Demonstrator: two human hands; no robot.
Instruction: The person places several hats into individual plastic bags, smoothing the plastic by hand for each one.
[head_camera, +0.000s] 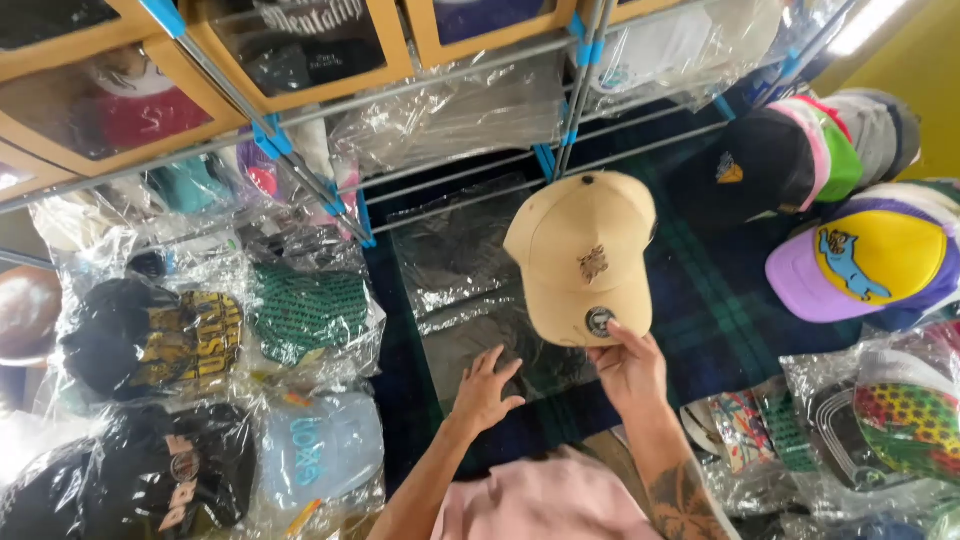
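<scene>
Tan baseball cap (582, 255) is out of any bag, held up by its brim in the right hand (630, 368); that grip is pinched on the brim edge by the round sticker. Left hand (483, 388) lies flat, fingers spread, holding nothing, pressing on an empty clear plastic bag (470, 300) spread over the dark plaid cloth (720, 300) on the floor. Judging by that, the bagging of this cap is not yet done: cap and bag are apart, bag mouth not visibly opened. Already bagged caps (200, 340) sit in rows toward the left edge of the cloth. Loose unbagged caps, including a purple and yellow one (870, 262), sit stacked at the right edge, so a fair few look left.
</scene>
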